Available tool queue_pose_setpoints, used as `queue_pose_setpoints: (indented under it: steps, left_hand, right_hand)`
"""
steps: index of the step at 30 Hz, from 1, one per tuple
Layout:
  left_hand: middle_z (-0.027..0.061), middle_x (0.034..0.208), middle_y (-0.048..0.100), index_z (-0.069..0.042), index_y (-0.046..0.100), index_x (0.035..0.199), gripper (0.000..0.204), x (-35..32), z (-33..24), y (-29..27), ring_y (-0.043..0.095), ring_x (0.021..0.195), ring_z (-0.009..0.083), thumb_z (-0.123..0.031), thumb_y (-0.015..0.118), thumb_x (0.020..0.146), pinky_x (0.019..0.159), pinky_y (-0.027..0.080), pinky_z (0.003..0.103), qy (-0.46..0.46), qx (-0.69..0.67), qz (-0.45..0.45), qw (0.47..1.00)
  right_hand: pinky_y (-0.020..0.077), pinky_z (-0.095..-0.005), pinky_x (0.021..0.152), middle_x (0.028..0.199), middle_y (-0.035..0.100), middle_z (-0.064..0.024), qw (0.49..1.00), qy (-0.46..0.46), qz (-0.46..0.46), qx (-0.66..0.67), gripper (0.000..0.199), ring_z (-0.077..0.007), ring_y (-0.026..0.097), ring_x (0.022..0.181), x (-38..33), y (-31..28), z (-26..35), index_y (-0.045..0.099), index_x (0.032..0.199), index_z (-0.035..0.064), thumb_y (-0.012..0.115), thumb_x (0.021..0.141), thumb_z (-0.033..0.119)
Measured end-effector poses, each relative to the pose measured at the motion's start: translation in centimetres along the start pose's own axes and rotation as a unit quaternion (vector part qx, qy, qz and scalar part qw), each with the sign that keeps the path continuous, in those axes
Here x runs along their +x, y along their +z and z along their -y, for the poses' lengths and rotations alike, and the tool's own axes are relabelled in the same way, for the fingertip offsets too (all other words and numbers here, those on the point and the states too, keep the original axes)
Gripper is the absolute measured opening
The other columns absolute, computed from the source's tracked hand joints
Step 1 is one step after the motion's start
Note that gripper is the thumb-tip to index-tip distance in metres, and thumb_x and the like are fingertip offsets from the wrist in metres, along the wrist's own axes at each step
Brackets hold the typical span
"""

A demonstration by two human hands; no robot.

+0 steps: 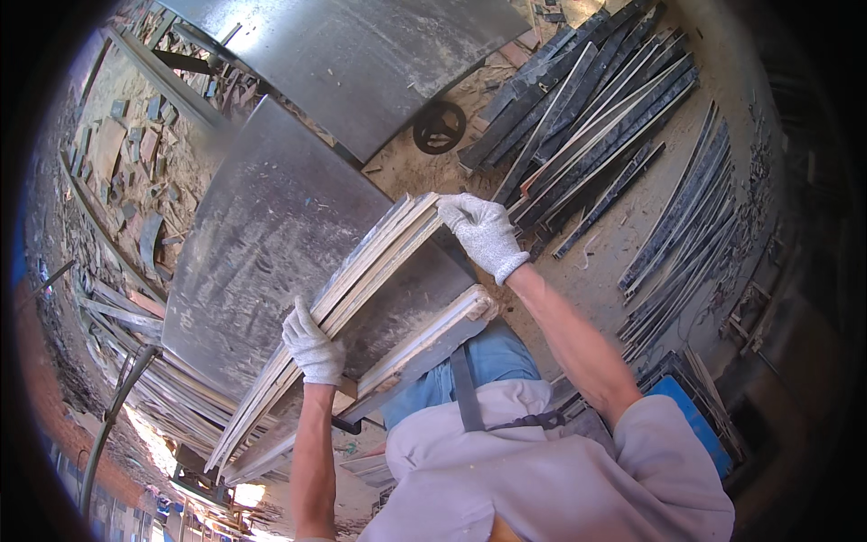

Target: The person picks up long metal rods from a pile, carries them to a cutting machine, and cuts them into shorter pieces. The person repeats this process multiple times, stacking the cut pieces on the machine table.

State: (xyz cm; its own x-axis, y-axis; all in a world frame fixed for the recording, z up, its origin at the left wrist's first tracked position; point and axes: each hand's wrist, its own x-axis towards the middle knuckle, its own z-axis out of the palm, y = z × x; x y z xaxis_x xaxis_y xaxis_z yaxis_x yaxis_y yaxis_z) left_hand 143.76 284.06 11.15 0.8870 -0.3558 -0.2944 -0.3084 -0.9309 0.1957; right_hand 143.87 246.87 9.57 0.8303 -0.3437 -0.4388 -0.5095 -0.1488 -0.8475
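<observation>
A bundle of long wooden strips (377,264), pale on the edges with a dark upper face, lies slanted from lower left to upper right over a dark metal table (248,226). My left hand (313,346), in a light grey knit glove, is closed around the near side of the bundle, toward its middle. At the far right end my right hand (483,237), gloved alike, grips the strips with its fingertips at their end. Nearer to my body, a second set of boards (424,341) lies along the table's near edge, parallel to the bundle.
Beyond stands a wider metal table (352,63) with a black handwheel (440,127) at its side. Dark strips (587,108) are heaped on the floor at right, with thinner ones (682,217) farther right. Wood offcuts (122,154) litter the left. A blue container (695,420) sits lower right.
</observation>
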Motion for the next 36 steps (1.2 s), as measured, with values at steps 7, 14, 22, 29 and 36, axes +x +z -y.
queue_pose_setpoints:
  steps: [7, 14, 22, 29, 36]
  left_hand:
    - [0.0217, 0.131, 0.054, 0.005, 0.029, 0.159, 0.114, -0.3, 0.6, 0.6, 0.051, 0.122, 0.0423, -0.013, 0.085, 0.061, 0.107, 0.040, 0.055, 0.002, -0.002, -0.004, 1.000]
    - [0.0223, 0.130, 0.053, 0.004, 0.029, 0.159, 0.112, 0.2, 0.2, -0.1, 0.052, 0.121, 0.0420, -0.008, 0.080, 0.060, 0.107, 0.039, 0.055, 0.005, -0.010, -0.002, 1.000]
    - [0.0214, 0.132, 0.053, 0.003, 0.029, 0.159, 0.115, 0.0, 0.4, 0.3, 0.051, 0.123, 0.0411, -0.012, 0.085, 0.060, 0.109, 0.038, 0.054, -0.012, -0.005, 0.004, 1.000]
    - [0.0202, 0.132, 0.054, 0.002, 0.032, 0.158, 0.115, 0.3, -0.3, -0.2, 0.051, 0.123, 0.0406, -0.016, 0.089, 0.059, 0.108, 0.040, 0.053, -0.023, -0.009, 0.008, 1.000]
    - [0.0194, 0.130, 0.055, 0.001, 0.036, 0.155, 0.109, 0.5, 0.2, 0.6, 0.053, 0.121, 0.0399, -0.014, 0.087, 0.060, 0.106, 0.041, 0.053, -0.014, -0.002, -0.023, 1.000]
  right_hand:
    - [0.0575, -0.0386, 0.085, 0.108, 0.076, -0.0159, 0.998, -0.054, 0.022, -0.019, 0.022, -0.0310, 0.074, 0.097, 0.3, -0.1, -0.6, 0.075, 0.112, 0.0026, 0.072, 0.099, 0.020]
    - [0.0576, -0.0373, 0.088, 0.109, 0.076, -0.0141, 0.998, -0.033, 0.017, -0.044, 0.022, -0.0260, 0.074, 0.100, -0.6, 1.6, 0.0, 0.074, 0.113, 0.0015, 0.073, 0.099, 0.018]
    - [0.0559, -0.0330, 0.103, 0.124, 0.072, -0.0136, 0.962, 0.118, 0.028, 0.245, 0.042, -0.0183, 0.068, 0.115, -1.4, 2.5, -1.2, 0.063, 0.133, -0.0051, 0.078, 0.096, 0.010]
    - [0.0558, -0.0328, 0.102, 0.125, 0.071, -0.0130, 0.960, 0.143, 0.002, 0.239, 0.045, -0.0180, 0.068, 0.115, -1.6, 3.2, -1.4, 0.062, 0.133, -0.0046, 0.080, 0.094, 0.009]
    - [0.0568, -0.0336, 0.099, 0.121, 0.072, -0.0124, 0.971, 0.133, -0.029, 0.195, 0.044, -0.0187, 0.068, 0.111, -1.0, 4.0, -1.4, 0.063, 0.131, -0.0036, 0.081, 0.093, 0.011]
